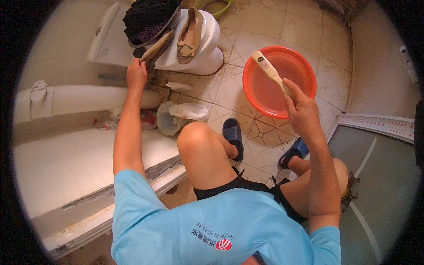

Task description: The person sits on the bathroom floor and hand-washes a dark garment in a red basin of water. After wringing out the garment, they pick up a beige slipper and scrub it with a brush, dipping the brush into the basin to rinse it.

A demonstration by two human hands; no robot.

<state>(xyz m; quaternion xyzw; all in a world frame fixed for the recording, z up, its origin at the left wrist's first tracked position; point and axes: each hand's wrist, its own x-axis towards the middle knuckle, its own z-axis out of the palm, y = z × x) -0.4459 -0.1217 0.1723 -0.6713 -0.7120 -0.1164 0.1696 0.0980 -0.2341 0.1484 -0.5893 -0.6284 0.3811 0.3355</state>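
Observation:
My left hand (pixel 137 73) grips one end of a tan flat shoe (pixel 158 47), held beside the white toilet. A matching tan flat shoe (pixel 189 38) with a round ornament on its toe lies on the toilet lid. In my right hand (pixel 299 107) is the narrow end of a cream-coloured brush (pixel 267 69); its broader end bears a dark label, and its bristles are hidden from view. The brush is over the near left part of a red plastic basin (pixel 246 86), which holds cloudy water and stands on the tiled floor.
A basin of dark cloth (pixel 149 23) rests on the toilet (pixel 207 61). Left are a white pipe (pixel 82 99) and a lined waste bin (pixel 167 121). A green hoop-like rim (pixel 222 12) lies beyond the toilet. A grey door panel (pixel 391 172) stands right.

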